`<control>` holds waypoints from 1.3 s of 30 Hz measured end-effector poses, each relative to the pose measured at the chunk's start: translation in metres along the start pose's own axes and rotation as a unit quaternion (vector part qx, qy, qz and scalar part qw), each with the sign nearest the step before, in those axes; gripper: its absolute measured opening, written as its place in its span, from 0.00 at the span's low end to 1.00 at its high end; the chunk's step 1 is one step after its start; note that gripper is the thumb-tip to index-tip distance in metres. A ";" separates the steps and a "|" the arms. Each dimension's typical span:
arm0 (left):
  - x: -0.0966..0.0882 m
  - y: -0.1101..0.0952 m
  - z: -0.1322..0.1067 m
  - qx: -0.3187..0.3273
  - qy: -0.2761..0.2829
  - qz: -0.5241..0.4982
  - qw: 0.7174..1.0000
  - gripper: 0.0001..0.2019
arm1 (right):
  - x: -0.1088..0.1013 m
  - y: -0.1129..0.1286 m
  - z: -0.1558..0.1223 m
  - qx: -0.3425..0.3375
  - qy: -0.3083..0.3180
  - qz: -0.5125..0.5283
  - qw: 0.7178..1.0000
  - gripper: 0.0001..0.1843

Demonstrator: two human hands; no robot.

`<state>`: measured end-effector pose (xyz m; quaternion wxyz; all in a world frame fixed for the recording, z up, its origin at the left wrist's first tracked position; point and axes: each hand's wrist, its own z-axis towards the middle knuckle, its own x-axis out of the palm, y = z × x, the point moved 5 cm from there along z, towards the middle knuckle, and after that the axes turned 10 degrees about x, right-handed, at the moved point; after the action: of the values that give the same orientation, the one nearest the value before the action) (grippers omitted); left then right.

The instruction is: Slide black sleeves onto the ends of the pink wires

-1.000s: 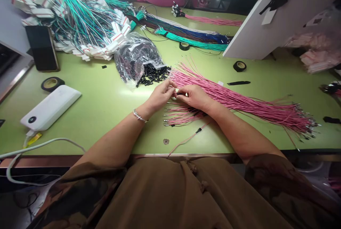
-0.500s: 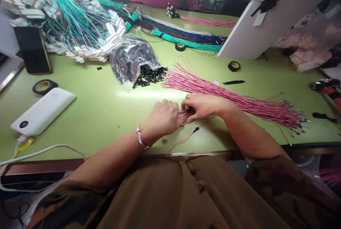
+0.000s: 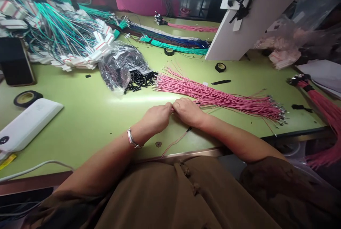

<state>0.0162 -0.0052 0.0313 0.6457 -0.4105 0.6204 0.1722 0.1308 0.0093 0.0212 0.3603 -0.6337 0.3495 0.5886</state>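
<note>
My left hand point(image 3: 159, 117) and my right hand point(image 3: 188, 112) meet at the middle of the bench, both closed. Between their fingertips shows a short stretch of pink wires point(image 3: 172, 108); the rest of it is hidden by the fingers. Just behind my right hand lies a large loose bundle of pink wires point(image 3: 221, 97), its metal-tipped ends spread at both sides. In front of that hand, a single pink lead with a black connector point(image 3: 189, 129) rests near the bench edge.
Behind my hands, a clear plastic bag point(image 3: 121, 65) spills small black sleeves point(image 3: 140, 80). A tape roll point(image 3: 220, 67) and a black cutter point(image 3: 221, 82) lie beyond the pink bundle. At left are a white power bank point(image 3: 32, 124), a phone point(image 3: 16, 62) and teal wires point(image 3: 61, 26).
My hands have come together; the right fingers, arched over a dark piece before, are now folded against the left. The camera view has shifted to the right.
</note>
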 end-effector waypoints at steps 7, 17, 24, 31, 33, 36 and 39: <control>-0.001 -0.009 0.001 0.052 0.079 -0.019 0.995 0.20 | -0.002 -0.029 -0.032 -0.074 -0.097 -0.073 0.990 0.15; 0.001 -0.008 0.003 0.049 0.121 -0.051 0.990 0.18 | -0.006 -0.070 -0.066 -0.031 -0.047 0.090 0.994 0.23; 0.000 -0.009 0.003 0.048 0.065 -0.036 0.996 0.25 | -0.016 -0.024 -0.021 -0.053 0.062 0.227 0.970 0.19; 0.000 -0.009 0.004 0.029 0.073 -0.049 0.996 0.20 | -0.015 -0.032 -0.030 -0.038 0.089 0.107 0.990 0.17; 0.001 -0.011 0.005 0.040 0.081 -0.057 0.994 0.19 | -0.013 -0.048 -0.041 0.002 0.059 0.068 0.996 0.15; 0.004 -0.012 0.006 0.060 0.097 -0.075 0.991 0.18 | -0.010 -0.072 -0.056 0.052 0.039 0.082 0.995 0.13; 0.007 -0.011 0.006 0.067 0.110 -0.075 0.989 0.19 | -0.013 -0.076 -0.058 0.050 0.022 0.150 0.987 0.12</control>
<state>0.0291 -0.0097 0.0277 0.6110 -0.4282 0.6649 0.0348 0.2245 -0.0033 0.0403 0.2918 -0.5681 0.4772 0.6036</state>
